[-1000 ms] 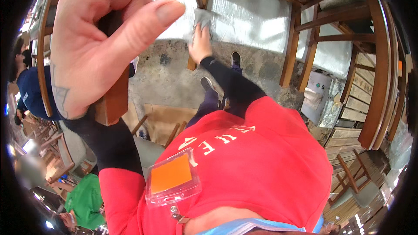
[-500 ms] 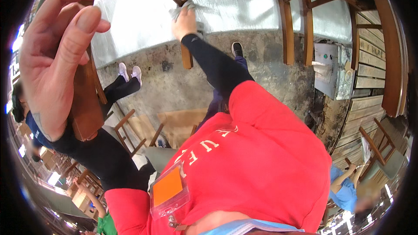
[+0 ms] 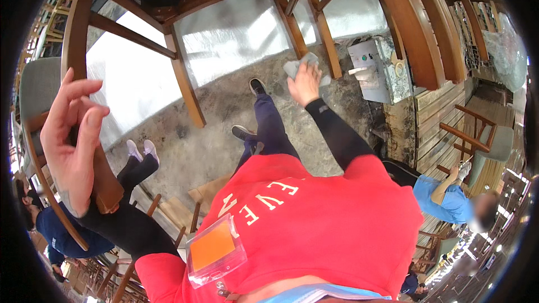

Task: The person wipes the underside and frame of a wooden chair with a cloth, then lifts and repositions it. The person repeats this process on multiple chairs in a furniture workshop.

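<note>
A grey concrete floor [image 3: 224, 151] fills the centre, wooden chairs [image 3: 185, 84] above. The left hand [image 3: 70, 146] clasps a chair leg [image 3: 106, 182] at left; the right hand [image 3: 305, 83] clutches a cloth [image 3: 295, 67] at upper centre.

The person is holding the left hand [image 3: 70, 140] up close at the left side, palm turned inward, fingers loosely spread and the thumb curling toward them, with the forearm in a black sleeve dropping down from it. The right arm is reaching far forward, nearly straight, black sleeve running out from a red short sleeve, and the right hand [image 3: 305, 83] is pressing palm-down, fingers bent.
</note>
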### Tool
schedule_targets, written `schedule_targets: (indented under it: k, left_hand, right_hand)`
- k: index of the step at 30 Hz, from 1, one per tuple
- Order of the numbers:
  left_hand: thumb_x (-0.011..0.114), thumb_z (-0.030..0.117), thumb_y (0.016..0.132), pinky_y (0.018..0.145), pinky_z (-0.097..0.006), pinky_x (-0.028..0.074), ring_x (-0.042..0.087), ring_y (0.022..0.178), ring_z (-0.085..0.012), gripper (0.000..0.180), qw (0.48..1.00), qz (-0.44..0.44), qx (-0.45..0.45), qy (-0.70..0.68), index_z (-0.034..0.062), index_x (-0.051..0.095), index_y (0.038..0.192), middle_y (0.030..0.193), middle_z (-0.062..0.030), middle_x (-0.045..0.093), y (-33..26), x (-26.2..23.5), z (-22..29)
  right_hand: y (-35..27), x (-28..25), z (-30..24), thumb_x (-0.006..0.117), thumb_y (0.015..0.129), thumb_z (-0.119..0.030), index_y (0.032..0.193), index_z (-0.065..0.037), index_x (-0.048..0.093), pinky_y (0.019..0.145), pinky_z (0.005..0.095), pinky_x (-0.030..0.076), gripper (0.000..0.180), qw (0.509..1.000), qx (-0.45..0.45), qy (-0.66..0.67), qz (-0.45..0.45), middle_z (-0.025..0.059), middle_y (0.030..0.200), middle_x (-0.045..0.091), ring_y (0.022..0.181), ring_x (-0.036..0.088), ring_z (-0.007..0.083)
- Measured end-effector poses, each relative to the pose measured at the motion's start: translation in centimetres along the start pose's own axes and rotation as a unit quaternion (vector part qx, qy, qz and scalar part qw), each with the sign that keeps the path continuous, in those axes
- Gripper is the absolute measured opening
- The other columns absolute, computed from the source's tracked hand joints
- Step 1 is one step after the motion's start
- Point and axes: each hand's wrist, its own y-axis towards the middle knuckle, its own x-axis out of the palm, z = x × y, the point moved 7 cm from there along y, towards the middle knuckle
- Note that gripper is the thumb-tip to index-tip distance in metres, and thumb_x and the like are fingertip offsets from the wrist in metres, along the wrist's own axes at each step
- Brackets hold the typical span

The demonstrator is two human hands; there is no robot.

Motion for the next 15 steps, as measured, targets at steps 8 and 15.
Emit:
schedule_targets:
  k: [8,15]
  left_hand:
    - [0.06,0.027,0.099,0.091,-0.027,0.045,0.065,0.09,-0.0091,0.044,0.996,0.013,-0.071,-0.051,-0.0039,0.056,0.131,0.096,-0.0074,0.068,-0.9,-1.0,0.0]
    - [0.062,0.021,0.091,0.124,-0.053,0.018,0.065,0.076,-0.0122,0.036,0.997,0.029,-0.024,-0.065,-0.0037,0.062,0.117,0.057,0.0023,0.048,0.0,-0.5,1.1]
  right_hand:
    - [17.2,0.3,-2.2,0.074,0.079,-0.031,0.119,0.003,0.056,0.092,0.0516,0.048,0.056,0.982,0.149,-0.011,0.112,0.0209,0.118,0.058,0.116,0.054,0.0395]
    - [0.7,1.4,6.5,0.066,0.085,-0.041,0.121,0.004,0.051,0.088,0.0503,0.053,0.06,0.987,0.062,-0.055,-0.134,0.0257,0.113,0.062,0.103,0.064,0.0423]
